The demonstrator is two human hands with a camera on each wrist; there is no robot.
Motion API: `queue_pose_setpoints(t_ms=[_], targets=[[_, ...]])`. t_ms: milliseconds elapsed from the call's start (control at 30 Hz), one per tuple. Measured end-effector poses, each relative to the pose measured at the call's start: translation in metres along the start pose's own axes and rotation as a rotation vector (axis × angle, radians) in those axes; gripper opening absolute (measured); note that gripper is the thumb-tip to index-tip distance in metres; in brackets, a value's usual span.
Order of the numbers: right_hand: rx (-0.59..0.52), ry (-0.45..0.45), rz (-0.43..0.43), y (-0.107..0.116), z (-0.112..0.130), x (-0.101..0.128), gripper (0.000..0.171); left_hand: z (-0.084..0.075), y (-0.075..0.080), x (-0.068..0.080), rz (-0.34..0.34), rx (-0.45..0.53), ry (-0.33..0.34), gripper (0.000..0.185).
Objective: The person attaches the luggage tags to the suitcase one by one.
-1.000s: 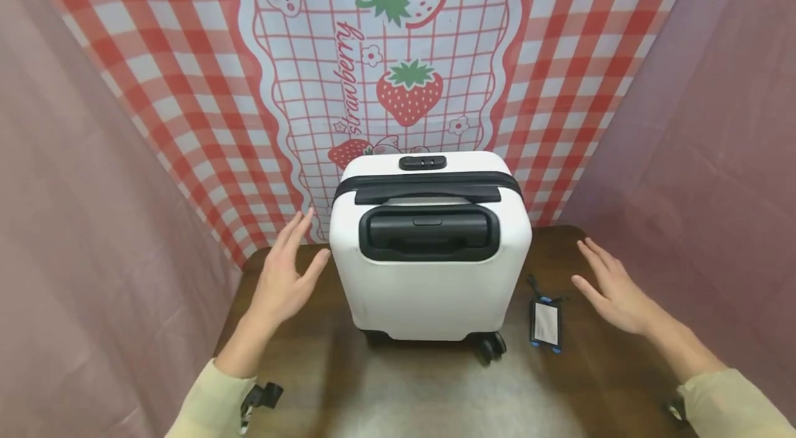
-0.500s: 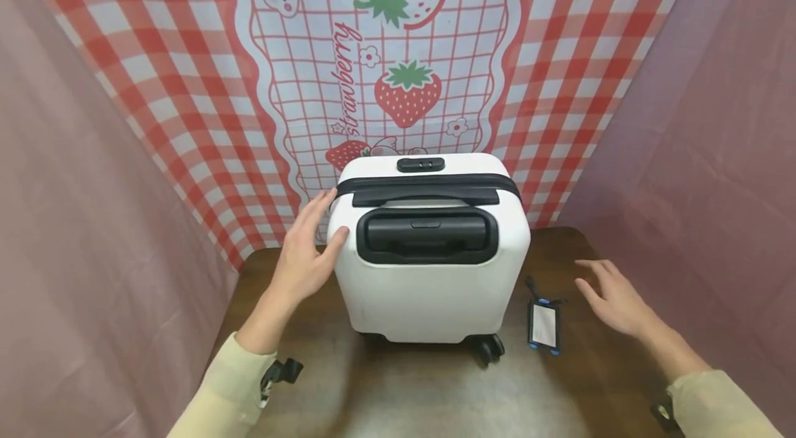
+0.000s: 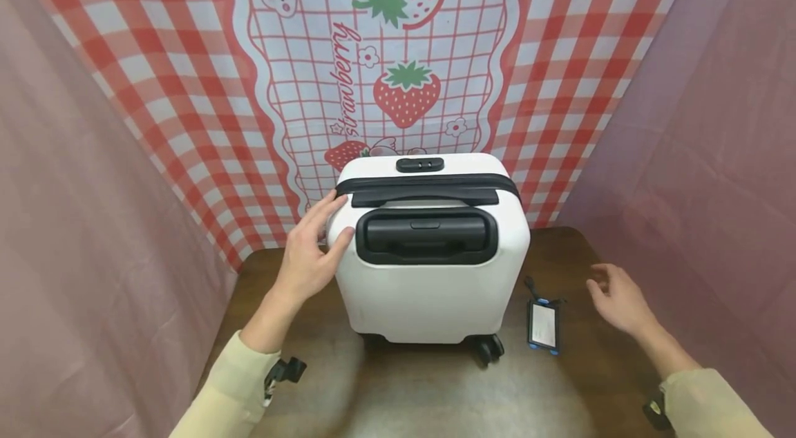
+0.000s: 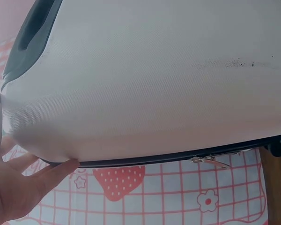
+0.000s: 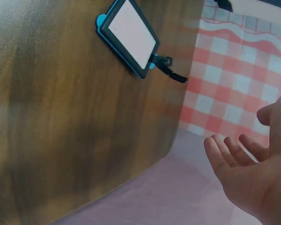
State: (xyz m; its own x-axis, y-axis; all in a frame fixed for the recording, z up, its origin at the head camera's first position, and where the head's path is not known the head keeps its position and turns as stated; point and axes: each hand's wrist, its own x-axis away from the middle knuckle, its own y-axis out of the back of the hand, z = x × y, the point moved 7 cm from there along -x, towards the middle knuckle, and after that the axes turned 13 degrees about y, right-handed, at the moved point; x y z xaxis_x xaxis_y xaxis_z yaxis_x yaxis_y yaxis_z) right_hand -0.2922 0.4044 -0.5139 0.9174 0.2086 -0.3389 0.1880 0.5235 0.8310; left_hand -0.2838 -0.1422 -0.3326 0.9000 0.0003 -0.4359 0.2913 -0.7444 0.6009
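A white hard-shell suitcase (image 3: 429, 303) stands upright on the wooden table, its black telescopic handle (image 3: 429, 234) pushed down in its recess. My left hand (image 3: 306, 262) rests on its upper left corner, fingers fairly straight and thumb near the handle recess. In the left wrist view, fingertips of that hand (image 4: 25, 190) touch the shell beside the black zipper seam. To the suitcase's right lies a black luggage tag (image 3: 544, 325) with blue corners, a white card and a strap. Right of the tag, my right hand (image 3: 622, 301) hovers with fingers loosely bent, holding nothing.
The brown table (image 3: 410, 396) has rounded far corners. Behind it hangs a red-and-white checked strawberry cloth (image 3: 398, 44), with pinkish curtains (image 3: 703, 168) at both sides. A metal zipper pull (image 4: 210, 161) shows on the suitcase's seam. Black wheels (image 3: 487, 348) are under the case.
My left hand has moved right, from beside the suitcase onto its upper left corner. The right hand has lowered slightly and its fingers have bent more. Suitcase and tag stay put.
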Motion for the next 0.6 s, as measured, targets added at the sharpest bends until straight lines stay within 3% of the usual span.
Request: queue_pose_setpoints(t_ms=[300,600], targets=[[-0.023,-0.198,0.060,-0.016,-0.032,0.015,0.052,0.001,-0.001,0.000,0.019,-0.011,0.017,0.056],[-0.017,-0.293,0.132,-0.032,-0.040,0.022,0.058,0.003,-0.001,0.000,0.020,-0.011,0.019,0.056]])
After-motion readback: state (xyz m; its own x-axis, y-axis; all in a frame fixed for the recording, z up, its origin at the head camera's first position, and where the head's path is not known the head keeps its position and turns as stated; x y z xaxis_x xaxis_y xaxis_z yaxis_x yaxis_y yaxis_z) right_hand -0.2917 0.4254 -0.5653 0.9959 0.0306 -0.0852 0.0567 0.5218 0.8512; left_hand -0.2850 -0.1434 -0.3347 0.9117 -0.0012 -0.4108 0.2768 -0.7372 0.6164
